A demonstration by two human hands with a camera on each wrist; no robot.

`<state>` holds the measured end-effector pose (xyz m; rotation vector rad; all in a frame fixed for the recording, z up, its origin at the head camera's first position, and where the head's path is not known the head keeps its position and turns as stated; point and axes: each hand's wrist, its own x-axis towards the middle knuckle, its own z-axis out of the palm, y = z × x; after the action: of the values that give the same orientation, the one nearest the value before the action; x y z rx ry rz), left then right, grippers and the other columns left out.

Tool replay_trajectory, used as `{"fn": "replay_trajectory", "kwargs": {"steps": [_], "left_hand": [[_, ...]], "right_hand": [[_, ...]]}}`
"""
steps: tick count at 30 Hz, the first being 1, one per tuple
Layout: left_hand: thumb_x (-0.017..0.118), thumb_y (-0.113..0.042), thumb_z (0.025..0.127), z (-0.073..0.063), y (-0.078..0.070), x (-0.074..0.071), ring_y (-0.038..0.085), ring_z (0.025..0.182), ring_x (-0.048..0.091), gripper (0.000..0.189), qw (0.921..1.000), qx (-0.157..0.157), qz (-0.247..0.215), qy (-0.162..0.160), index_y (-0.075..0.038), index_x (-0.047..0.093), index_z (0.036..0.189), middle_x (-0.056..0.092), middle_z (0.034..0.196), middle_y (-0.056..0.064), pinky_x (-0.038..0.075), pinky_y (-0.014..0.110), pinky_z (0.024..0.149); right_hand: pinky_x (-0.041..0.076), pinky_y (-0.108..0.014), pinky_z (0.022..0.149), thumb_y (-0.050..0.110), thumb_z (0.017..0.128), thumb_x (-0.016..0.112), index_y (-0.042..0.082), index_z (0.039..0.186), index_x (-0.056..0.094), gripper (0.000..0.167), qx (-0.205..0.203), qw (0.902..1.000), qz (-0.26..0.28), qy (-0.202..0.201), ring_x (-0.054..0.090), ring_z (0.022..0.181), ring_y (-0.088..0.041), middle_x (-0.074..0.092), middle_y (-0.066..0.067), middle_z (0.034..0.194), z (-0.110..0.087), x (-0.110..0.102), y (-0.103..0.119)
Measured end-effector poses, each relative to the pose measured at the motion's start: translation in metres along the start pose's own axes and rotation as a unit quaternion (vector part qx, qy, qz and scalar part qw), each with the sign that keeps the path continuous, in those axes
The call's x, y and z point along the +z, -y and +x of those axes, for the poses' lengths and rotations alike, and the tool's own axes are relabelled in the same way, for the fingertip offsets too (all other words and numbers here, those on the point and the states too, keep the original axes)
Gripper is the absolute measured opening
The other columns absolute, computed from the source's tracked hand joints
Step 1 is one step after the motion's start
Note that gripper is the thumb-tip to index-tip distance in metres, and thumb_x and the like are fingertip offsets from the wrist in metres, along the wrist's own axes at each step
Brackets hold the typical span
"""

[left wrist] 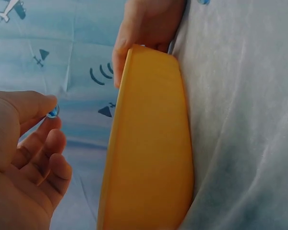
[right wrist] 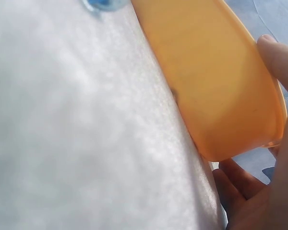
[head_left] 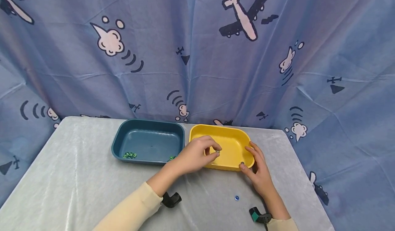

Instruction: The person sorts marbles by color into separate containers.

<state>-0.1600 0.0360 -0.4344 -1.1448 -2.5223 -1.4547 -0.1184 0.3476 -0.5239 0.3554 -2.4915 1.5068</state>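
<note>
My left hand [head_left: 197, 153] pinches a small shiny blue bead [left wrist: 53, 111] between thumb and index finger, above the yellow tray [head_left: 220, 128]. The other fingers of this hand curl loosely, as the left wrist view shows. My right hand [head_left: 260, 172] holds the tray's right end, with the thumb at the front rim and the fingers around the right side. In the right wrist view the thumb [right wrist: 278, 60] lies along the rim and some fingers reach beneath the tray's end. A small dark spot [head_left: 242, 163] shows inside the rim by the thumb.
A dark teal tray [head_left: 148, 123] stands left of the yellow one, with green beads [head_left: 130, 155] in its front left corner and more [head_left: 172, 158] near its front right corner. One blue bead [head_left: 236, 198] lies on the grey cloth before the yellow tray. A patterned blue curtain [head_left: 160, 52] hangs behind.
</note>
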Motion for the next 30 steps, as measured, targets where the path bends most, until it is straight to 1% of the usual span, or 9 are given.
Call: {"fn": "replay_trajectory", "kwargs": {"steps": [3,8,12,16,24,27,30], "left_hand": [[0.079,-0.011,0.102,0.003,0.004,-0.001,0.014,0.086,0.061,0.013,0.9999,0.002,-0.010,-0.013,-0.010,0.082,0.116,0.075,0.107,-0.002,0.054,0.023,0.074],[0.079,-0.010,0.102,0.008,0.010,-0.001,0.014,0.085,0.061,0.013,0.9997,0.000,-0.007,-0.025,-0.009,0.082,0.114,0.075,0.107,0.000,0.055,0.024,0.075],[0.078,-0.011,0.103,0.012,0.016,0.000,0.013,0.084,0.061,0.013,0.9996,-0.014,-0.002,-0.026,-0.008,0.082,0.115,0.073,0.106,0.000,0.055,0.025,0.074],[0.078,-0.013,0.103,0.015,0.021,0.000,0.013,0.083,0.060,0.015,0.9993,-0.026,0.001,-0.026,-0.006,0.082,0.117,0.072,0.105,-0.001,0.054,0.026,0.072],[0.078,-0.013,0.103,0.018,0.026,-0.004,0.013,0.082,0.060,0.012,0.9990,-0.032,0.000,-0.033,-0.009,0.081,0.114,0.073,0.106,-0.001,0.054,0.026,0.072],[0.078,-0.012,0.103,0.019,0.027,-0.005,0.013,0.083,0.060,0.012,0.9989,-0.034,-0.001,-0.034,-0.009,0.081,0.114,0.073,0.106,-0.001,0.054,0.026,0.072],[0.078,-0.012,0.103,0.019,0.028,-0.006,0.014,0.084,0.061,0.012,0.9989,-0.034,0.000,-0.033,-0.010,0.081,0.114,0.073,0.107,0.000,0.055,0.026,0.073]], "right_hand": [[0.034,-0.015,0.120,0.005,0.099,0.076,0.006,0.158,0.052,0.064,-0.003,1.0000,0.001,0.002,0.032,0.157,-0.012,0.023,-0.006,0.179,0.000,0.000,-0.001],[0.033,-0.014,0.120,0.005,0.100,0.076,0.007,0.159,0.052,0.063,0.000,1.0000,0.003,0.005,0.031,0.158,-0.012,0.022,-0.005,0.179,0.001,-0.002,-0.003],[0.032,-0.013,0.120,0.006,0.100,0.076,0.010,0.158,0.053,0.063,0.005,1.0000,0.001,0.003,0.030,0.159,-0.015,0.023,-0.003,0.179,0.001,-0.002,-0.004],[0.032,-0.012,0.119,0.006,0.100,0.076,0.010,0.158,0.053,0.063,0.003,1.0000,-0.003,0.004,0.030,0.159,-0.017,0.023,-0.004,0.179,0.001,-0.002,-0.005],[0.033,-0.013,0.120,0.007,0.100,0.076,0.007,0.158,0.053,0.062,0.006,1.0000,-0.002,0.005,0.030,0.159,-0.012,0.023,-0.003,0.179,0.002,-0.001,-0.003],[0.033,-0.013,0.120,0.007,0.100,0.076,0.006,0.158,0.053,0.062,0.008,1.0000,-0.003,0.003,0.030,0.159,-0.014,0.023,-0.003,0.179,0.001,-0.001,-0.002],[0.033,-0.013,0.119,0.007,0.100,0.076,0.005,0.157,0.053,0.062,0.006,1.0000,-0.005,0.001,0.030,0.159,-0.018,0.023,-0.004,0.179,0.001,0.000,-0.003]]}}
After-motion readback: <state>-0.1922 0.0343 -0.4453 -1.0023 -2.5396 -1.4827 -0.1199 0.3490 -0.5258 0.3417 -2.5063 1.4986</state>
